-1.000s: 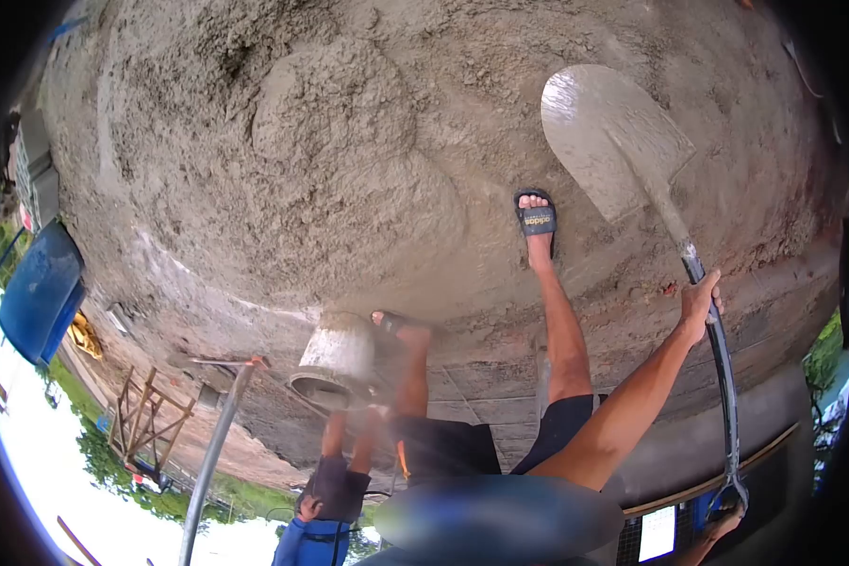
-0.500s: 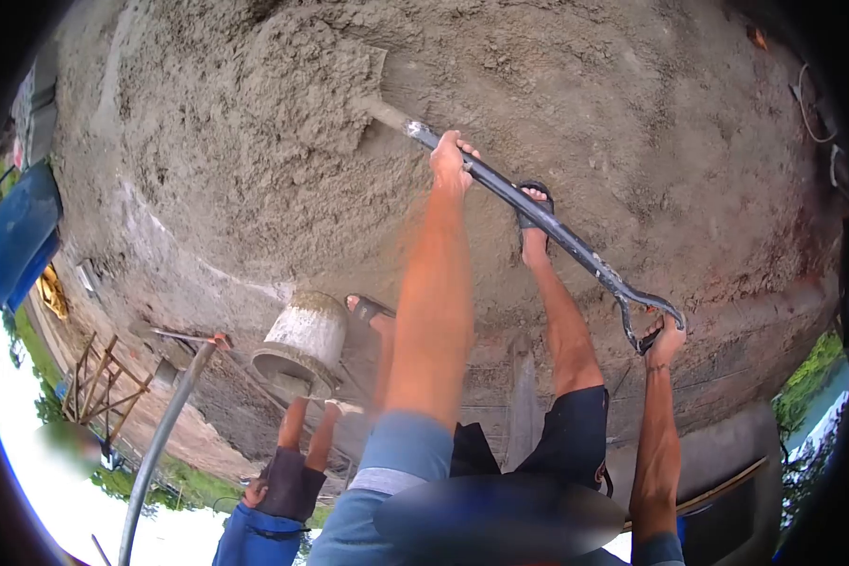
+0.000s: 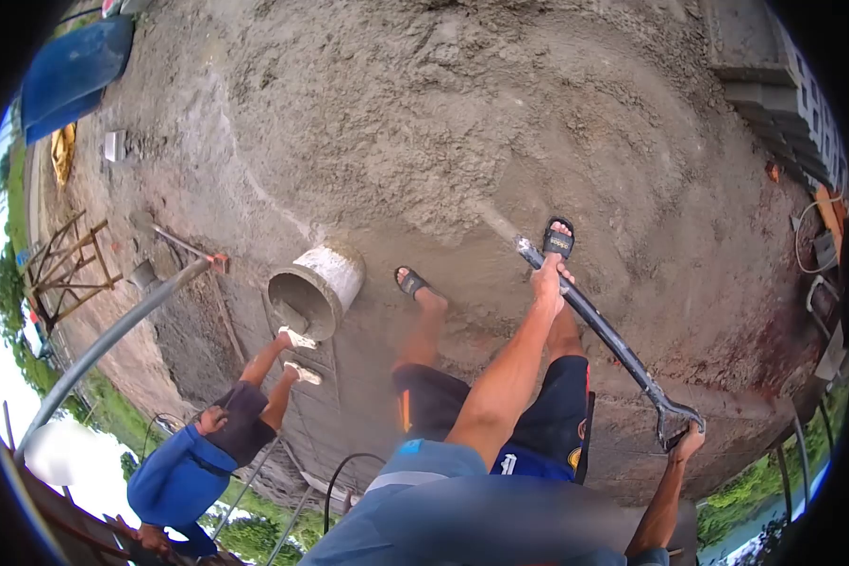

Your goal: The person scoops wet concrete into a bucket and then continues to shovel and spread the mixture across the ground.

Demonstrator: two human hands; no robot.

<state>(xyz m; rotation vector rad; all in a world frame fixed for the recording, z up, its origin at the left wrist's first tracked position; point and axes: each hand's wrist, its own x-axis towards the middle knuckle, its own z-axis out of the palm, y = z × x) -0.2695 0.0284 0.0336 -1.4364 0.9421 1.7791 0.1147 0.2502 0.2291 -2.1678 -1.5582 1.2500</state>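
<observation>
My left hand (image 3: 551,280) is wrapped round the lower part of the dark metal shaft of a shovel (image 3: 613,340). At the shaft's far end, my right hand (image 3: 690,442) grips the D-shaped handle. The shovel's lower end reaches into wet grey mortar (image 3: 443,141), and its blade cannot be made out there. My sandalled feet stand at the mortar's near edge, the right one (image 3: 558,238) close to the shaft. Left of my feet, a mortar-coated bucket (image 3: 325,288) lies tilted, its mouth towards another person.
A person in blue (image 3: 184,476) stands at the lower left beyond the bucket. A grey pole (image 3: 113,335) curves through the left side. Also there are a blue container (image 3: 75,75) and a wooden frame (image 3: 66,269). Grey blocks (image 3: 755,66) stand at the upper right.
The shovel and both my hands have shifted right and down in the view. The blade, visible before beside the mortar, no longer shows clearly. My view has turned, bringing the blocks into sight.
</observation>
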